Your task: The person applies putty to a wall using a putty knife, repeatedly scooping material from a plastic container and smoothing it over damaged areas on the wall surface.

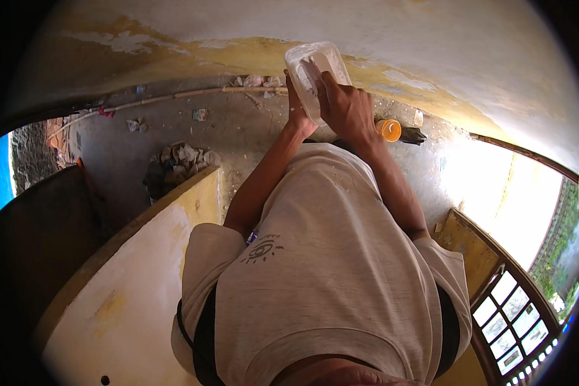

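A whitish translucent plastic tub (333,59), with rounded corners and white smears inside, is held up in front of me, close to the wall. My left hand (297,114) grips it along its left side, the thumb or a finger showing at the rim and the rest hidden behind it. Over the tub's right side, my right hand (349,108) reaches in with its fingers curled. Something slim and pale-tipped extends from those fingers against the white paste (309,72); its kind is too unclear to tell.
A patchy, peeling wall (206,38) rises ahead. On the floor stand an orange bucket (388,130) and a dark bag-like thing (413,136). A long pole (174,95) lies along the wall. Rubble sacks (183,161) sit behind a low partition (141,257). A bright doorway opens at right.
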Motion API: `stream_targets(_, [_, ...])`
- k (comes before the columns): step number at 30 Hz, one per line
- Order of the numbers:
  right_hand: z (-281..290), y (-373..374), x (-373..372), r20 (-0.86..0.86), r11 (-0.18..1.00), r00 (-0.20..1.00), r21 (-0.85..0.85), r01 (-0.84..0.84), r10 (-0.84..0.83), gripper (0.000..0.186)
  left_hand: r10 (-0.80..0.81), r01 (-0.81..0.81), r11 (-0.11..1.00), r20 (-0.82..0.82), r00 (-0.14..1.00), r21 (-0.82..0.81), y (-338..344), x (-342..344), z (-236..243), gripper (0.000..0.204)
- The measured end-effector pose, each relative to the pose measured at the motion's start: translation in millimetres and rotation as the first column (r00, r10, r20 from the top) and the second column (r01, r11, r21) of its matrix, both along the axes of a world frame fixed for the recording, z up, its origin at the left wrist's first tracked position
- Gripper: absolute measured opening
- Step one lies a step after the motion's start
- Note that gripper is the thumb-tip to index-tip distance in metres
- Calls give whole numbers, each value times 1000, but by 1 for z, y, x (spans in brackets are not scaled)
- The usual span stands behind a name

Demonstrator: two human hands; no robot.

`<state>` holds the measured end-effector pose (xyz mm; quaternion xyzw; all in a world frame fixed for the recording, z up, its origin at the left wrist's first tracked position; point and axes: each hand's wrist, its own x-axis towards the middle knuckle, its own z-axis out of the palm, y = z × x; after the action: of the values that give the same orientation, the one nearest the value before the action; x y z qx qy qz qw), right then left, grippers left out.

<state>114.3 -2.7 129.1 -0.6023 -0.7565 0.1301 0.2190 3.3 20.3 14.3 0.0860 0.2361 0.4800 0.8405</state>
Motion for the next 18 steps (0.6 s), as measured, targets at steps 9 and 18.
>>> stream_targets(9, [-12, 11, 2, 2, 1000, 1000, 10, 21, -21, 18, -40, 35, 997, -64, 997, -69, -2, -3, 8, 85])
stream_targets(18, [-9, -9, -5, -36, 1000, 999, -24, 6, -7, 20, -19, 21, 1000, -89, 996, 20, 3, 0, -10, 82])
